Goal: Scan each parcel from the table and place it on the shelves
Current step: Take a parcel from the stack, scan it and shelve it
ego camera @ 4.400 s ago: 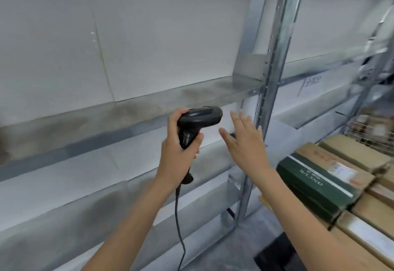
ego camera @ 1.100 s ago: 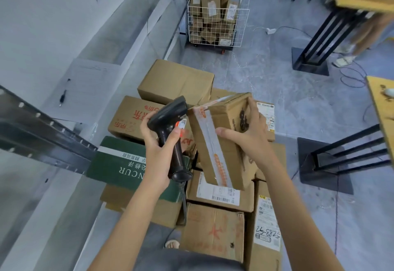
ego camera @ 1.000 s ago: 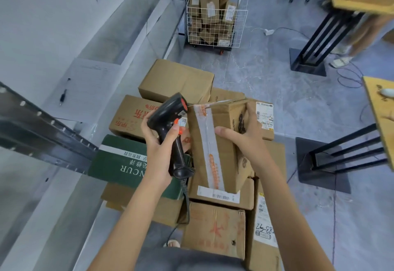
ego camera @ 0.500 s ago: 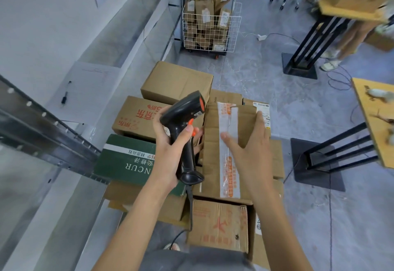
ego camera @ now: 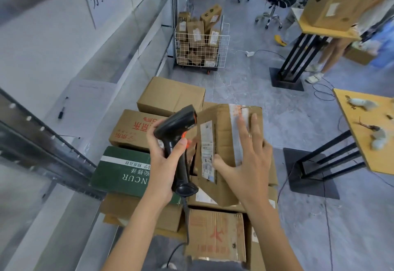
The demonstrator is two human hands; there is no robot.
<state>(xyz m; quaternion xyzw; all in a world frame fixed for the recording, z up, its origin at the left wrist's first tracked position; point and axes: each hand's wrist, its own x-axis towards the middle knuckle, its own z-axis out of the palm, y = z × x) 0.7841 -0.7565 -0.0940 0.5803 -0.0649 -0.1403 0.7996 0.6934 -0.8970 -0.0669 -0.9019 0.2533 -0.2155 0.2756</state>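
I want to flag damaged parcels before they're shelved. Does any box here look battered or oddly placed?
Yes. The taped parcel the right hand is tilting up looks creased, its shipping label wrinkled. The red-printed box at the near edge of the pile is scuffed and dented. The left hand grips the scanner.

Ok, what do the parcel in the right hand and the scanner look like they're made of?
Parcel: brown corrugated cardboard by the look, matte and creased, with a white printed label and a strip of glossy tape. Scanner: seemingly molded black plastic with a slight sheen, plus an orange trigger. The left hand grips its handle; the right hand holds the parcel.
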